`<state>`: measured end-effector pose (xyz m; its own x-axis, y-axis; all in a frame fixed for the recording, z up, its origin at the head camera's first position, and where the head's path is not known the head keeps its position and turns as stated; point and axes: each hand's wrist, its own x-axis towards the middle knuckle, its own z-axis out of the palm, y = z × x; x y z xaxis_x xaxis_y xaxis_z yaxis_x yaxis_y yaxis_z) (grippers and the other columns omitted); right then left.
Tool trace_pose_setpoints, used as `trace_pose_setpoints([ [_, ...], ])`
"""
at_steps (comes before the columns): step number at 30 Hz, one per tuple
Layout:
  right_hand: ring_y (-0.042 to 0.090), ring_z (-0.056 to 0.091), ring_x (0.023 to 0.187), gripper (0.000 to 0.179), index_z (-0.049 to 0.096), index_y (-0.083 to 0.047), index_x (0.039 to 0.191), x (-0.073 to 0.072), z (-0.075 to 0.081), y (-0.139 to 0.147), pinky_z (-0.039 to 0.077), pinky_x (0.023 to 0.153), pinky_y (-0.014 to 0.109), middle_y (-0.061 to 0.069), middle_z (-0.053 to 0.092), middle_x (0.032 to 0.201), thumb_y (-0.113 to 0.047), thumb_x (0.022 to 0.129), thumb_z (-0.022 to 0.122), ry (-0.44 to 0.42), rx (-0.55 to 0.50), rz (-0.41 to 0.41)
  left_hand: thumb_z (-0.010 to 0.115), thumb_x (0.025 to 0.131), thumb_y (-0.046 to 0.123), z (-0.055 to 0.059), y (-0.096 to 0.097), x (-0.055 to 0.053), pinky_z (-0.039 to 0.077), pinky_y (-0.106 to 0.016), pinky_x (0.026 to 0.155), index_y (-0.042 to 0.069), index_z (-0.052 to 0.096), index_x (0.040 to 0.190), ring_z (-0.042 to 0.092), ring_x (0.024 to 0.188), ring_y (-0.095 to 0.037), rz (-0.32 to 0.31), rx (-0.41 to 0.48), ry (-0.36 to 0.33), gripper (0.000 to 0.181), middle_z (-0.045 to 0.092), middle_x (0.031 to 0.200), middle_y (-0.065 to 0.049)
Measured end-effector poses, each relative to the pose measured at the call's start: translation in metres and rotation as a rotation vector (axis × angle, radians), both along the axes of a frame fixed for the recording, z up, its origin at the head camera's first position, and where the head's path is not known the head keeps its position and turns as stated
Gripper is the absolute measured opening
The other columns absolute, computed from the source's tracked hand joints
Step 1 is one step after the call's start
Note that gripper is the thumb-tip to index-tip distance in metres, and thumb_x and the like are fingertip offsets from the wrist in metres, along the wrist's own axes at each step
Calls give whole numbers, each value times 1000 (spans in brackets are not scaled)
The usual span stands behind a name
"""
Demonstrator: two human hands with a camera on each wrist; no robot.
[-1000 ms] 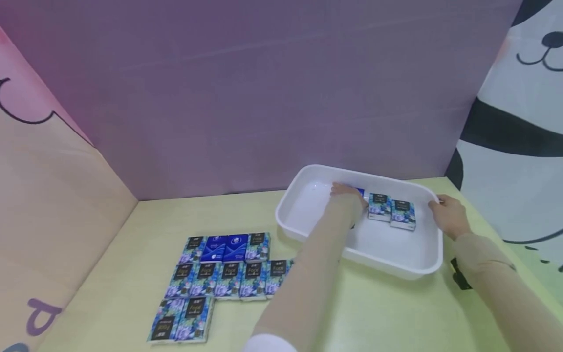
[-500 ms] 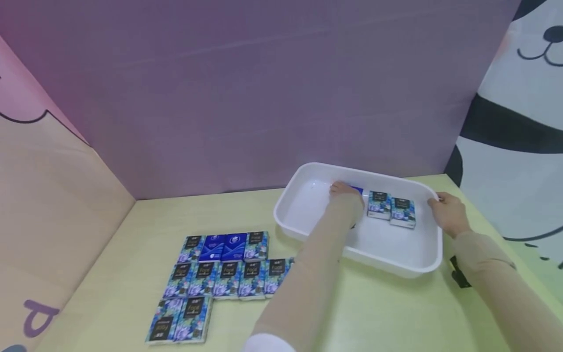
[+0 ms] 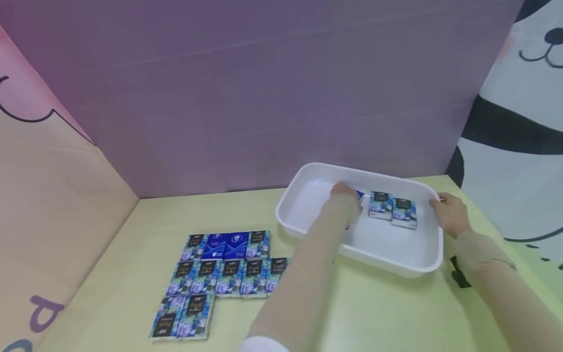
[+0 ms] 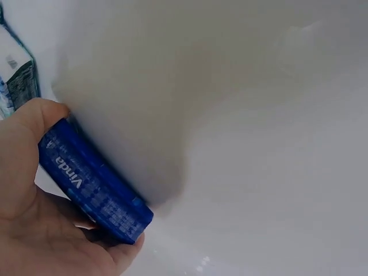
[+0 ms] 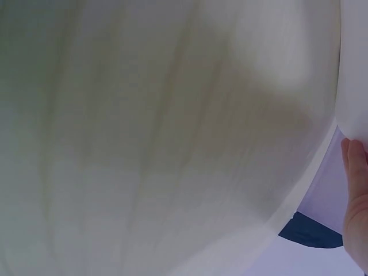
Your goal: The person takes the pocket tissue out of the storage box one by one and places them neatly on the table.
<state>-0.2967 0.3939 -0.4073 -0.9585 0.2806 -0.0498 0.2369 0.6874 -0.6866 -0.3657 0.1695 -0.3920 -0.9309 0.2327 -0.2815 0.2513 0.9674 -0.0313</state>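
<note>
A white plastic basin [image 3: 384,249] stands at the back right of the table. Inside it my left hand [image 3: 345,194] grips a blue Vinda tissue pack [image 4: 95,181] between thumb and fingers; only a corner of the pack shows in the head view. To the right of that hand, two floral tissue packs [image 3: 380,204] lie side by side on the basin floor. My right hand [image 3: 451,213] holds the basin's right-hand rim. In the right wrist view, its fingers [image 5: 356,167] reach up to the white wall.
Floral and blue tissue packs [image 3: 204,278] lie in three rows on the table's left half, partly covered by my left sleeve [image 3: 303,278]. A purple backdrop [image 3: 246,107] rises behind the table. A small dark object [image 3: 459,274] lies beside my right wrist.
My left hand has shifted slightly, and the blue tissue pack's visible corner now sits at a different tilt. The right hand stays on the rim, and the basin keeps its place.
</note>
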Motion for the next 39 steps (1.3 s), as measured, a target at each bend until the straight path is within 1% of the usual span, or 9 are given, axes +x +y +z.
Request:
trace_pose_setpoints([
  [4,52,47,109,54,32,18,130,-4,-2,-3,44,90,57,42,39,124,-23,95,30,-6,-1,6,55,84,47,-12,1,-16,41,-22,96,8,42,129,44,104,-12,42,3,-18,61,44,115,-2],
  [6,52,45,110,54,30,18,131,-5,-1,-3,43,92,58,42,38,125,-23,95,30,-14,-6,10,56,83,48,-14,0,-23,41,-23,97,9,43,128,45,104,-12,34,17,-19,61,45,114,-2],
  [9,53,44,111,54,29,18,131,-9,1,-2,42,92,58,42,37,126,-23,96,28,-22,-4,19,60,81,49,-15,-2,-33,43,-24,95,10,46,126,48,101,-13,19,67,-11,60,47,114,-3],
  [12,53,44,111,55,28,18,132,-12,2,-1,42,93,58,42,37,126,-24,96,28,-30,6,27,65,78,49,-15,-6,-41,46,-26,93,12,48,124,51,97,-13,35,139,-15,62,49,113,-2],
  [15,53,44,111,55,29,18,132,-14,1,1,42,92,58,42,38,125,-24,96,28,-32,23,24,67,75,50,-12,-11,-46,46,-28,94,14,44,130,51,99,-12,49,192,-44,70,49,116,0],
  [22,53,45,109,54,30,18,131,-19,0,5,43,91,58,43,38,125,-23,95,28,-18,38,26,60,78,58,8,-24,-53,37,-27,105,13,23,145,44,116,-12,-108,102,-14,89,40,134,1],
  [28,53,45,110,54,31,18,130,-23,-1,5,42,91,58,42,38,125,-23,95,28,-22,53,28,61,79,53,29,-39,-51,37,-26,104,11,20,146,42,118,-12,-206,51,8,89,38,139,-1],
  [32,53,46,109,55,31,18,130,-25,-1,7,44,90,58,43,39,124,-23,95,27,-25,57,26,61,79,50,44,-53,-41,34,-27,107,9,17,147,38,124,-14,-282,44,11,90,34,143,-5],
  [39,53,47,107,55,30,19,130,-27,-2,13,45,88,57,43,39,123,-24,95,27,-22,66,26,58,83,49,61,-81,-24,26,-26,112,4,13,147,33,131,-18,-373,45,20,90,27,148,-11],
])
